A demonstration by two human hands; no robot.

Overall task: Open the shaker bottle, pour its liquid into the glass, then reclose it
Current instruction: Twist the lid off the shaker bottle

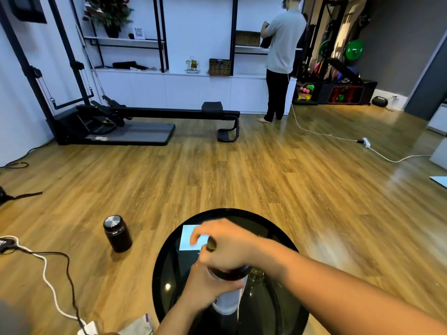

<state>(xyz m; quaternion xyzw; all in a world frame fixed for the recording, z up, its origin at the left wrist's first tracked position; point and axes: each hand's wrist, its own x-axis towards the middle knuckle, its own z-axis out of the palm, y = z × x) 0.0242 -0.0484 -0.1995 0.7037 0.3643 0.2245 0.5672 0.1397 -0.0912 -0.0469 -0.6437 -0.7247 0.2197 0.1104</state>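
Observation:
The shaker bottle (228,302) has a pale body and a dark lid and stands upright on the round black glass table (164,274) at the bottom centre. My left hand (205,288) wraps its body from the left. My right hand (229,247) covers the dark lid (231,274) from above, fingers curled around it. Just right of the bottle, a clear glass (256,276) is partly hidden behind my right wrist.
A dark flask (117,234) with a metal cap stands on the wood floor left of the table. Cables (48,274) trail at the lower left. A rowing machine (145,117) lies against the far wall. A person (280,56) stands at the shelves.

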